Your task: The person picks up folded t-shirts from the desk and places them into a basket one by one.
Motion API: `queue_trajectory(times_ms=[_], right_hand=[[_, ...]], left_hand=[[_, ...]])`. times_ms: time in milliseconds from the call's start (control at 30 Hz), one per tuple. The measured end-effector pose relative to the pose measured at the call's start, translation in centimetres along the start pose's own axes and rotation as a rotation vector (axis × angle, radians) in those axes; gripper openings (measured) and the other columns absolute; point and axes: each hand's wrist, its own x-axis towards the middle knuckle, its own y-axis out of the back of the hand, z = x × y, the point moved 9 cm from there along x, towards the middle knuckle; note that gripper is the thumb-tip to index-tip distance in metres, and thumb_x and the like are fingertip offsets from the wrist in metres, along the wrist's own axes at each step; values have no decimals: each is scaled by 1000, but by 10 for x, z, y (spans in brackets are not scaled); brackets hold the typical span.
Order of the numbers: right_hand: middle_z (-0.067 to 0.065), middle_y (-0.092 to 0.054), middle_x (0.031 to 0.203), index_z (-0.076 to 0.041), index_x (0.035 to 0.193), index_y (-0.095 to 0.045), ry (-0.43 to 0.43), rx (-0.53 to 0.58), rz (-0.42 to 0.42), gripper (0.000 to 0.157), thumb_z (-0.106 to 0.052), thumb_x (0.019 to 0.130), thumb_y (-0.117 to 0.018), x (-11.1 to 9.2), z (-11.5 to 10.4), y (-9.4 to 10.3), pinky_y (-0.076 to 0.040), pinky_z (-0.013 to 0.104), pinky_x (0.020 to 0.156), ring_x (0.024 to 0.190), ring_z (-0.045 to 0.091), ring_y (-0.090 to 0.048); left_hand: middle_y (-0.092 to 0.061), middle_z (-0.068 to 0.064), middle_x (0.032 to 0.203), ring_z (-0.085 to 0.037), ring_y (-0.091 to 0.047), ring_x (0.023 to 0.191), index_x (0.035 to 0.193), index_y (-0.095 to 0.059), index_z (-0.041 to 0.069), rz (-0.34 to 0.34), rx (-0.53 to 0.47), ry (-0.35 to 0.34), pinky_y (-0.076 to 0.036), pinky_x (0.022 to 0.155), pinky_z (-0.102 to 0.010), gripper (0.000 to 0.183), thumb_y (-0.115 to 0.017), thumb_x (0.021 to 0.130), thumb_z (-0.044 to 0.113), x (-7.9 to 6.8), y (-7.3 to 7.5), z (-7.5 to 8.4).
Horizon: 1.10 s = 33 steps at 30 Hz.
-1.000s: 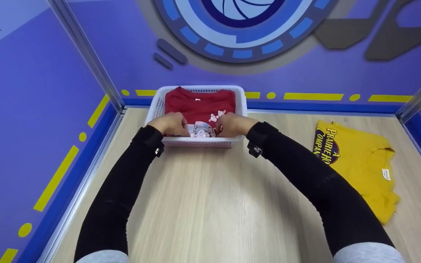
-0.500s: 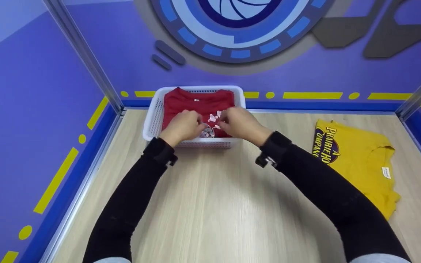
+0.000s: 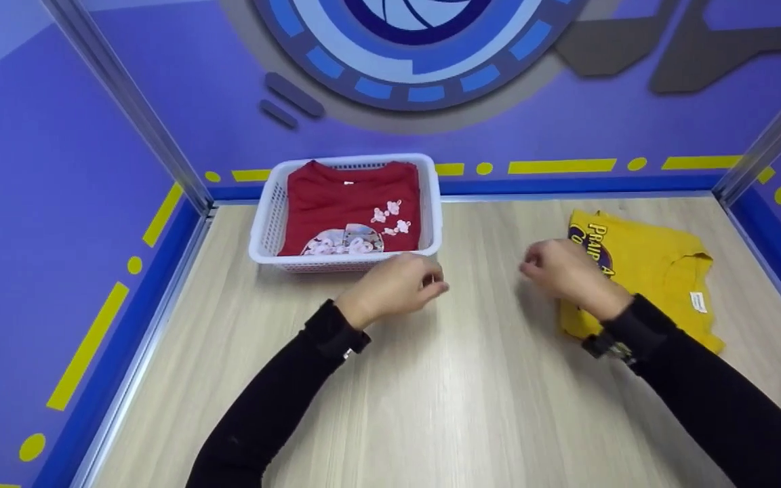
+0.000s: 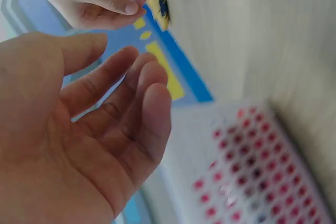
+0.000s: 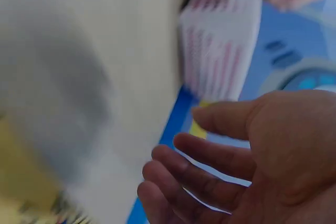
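Observation:
A folded red shirt (image 3: 350, 203) with a pale print lies inside a white plastic basket (image 3: 430, 203) at the back left. My left hand (image 3: 397, 285) is in front of the basket's near right corner, fingers loosely bent and holding nothing. In the left wrist view that hand (image 4: 110, 108) shows a bare palm. To the right, my right hand (image 3: 560, 271) hovers at the left edge of a folded yellow shirt (image 3: 662, 271) with dark lettering. The right wrist view shows the right hand's fingers (image 5: 199, 177) relaxed, with nothing in them.
A wooden table (image 3: 431, 407) carries the basket and the yellow shirt. Behind it stands a blue-purple printed wall (image 3: 567, 129), and another panel (image 3: 58, 203) closes the left side. Metal posts (image 3: 133, 102) mark the corners.
Both hands have left the red shirt and come out of the basket. The right hand has moved right to the yellow shirt; the left has moved right and nearer. The view has shifted slightly.

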Motion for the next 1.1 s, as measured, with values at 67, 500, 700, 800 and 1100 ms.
queue_trajectory(times_ms=[67, 500, 700, 800, 1100], right_hand=[[23, -76, 112, 1, 122, -77, -58, -21, 9, 32, -26, 108, -67, -3, 37, 3, -56, 47, 81, 92, 33, -66], [37, -48, 121, 20, 145, -53, -255, -177, -2, 67, -37, 111, -60, -49, 125, 1, -49, 56, 78, 104, 51, -47], [39, -48, 127, 20, 143, -54, -241, -227, 2, 63, -36, 113, -55, -41, 111, -9, -51, 61, 80, 106, 52, -47], [40, -48, 133, 18, 146, -54, -213, -239, -5, 63, -36, 113, -56, -38, 105, -15, -52, 62, 83, 108, 52, -48], [37, -52, 145, 13, 150, -57, -46, -244, 30, 59, -31, 112, -61, -37, 70, -30, -54, 68, 97, 120, 52, -53]], left_hand=[[-81, 2, 104, -13, -69, 90, 116, -83, 16, -30, 18, -14, -60, 86, -33, 26, -67, 111, 36, 1, -14, 2], [-82, 4, 106, -13, -71, 89, 116, -84, 19, -134, 57, 12, -61, 89, -37, 27, -63, 112, 37, 6, -45, -14], [-81, 2, 106, -16, -73, 98, 112, -83, 17, -129, 129, -39, -60, 94, -36, 26, -64, 112, 34, 15, -53, -1], [-78, 1, 113, -18, -71, 107, 116, -82, 19, -136, 207, -63, -59, 96, -37, 27, -63, 112, 37, 25, -57, 13], [-74, 1, 128, -19, -68, 124, 130, -79, 20, -104, 200, -107, -56, 108, -32, 28, -61, 112, 34, 86, -64, 46]])
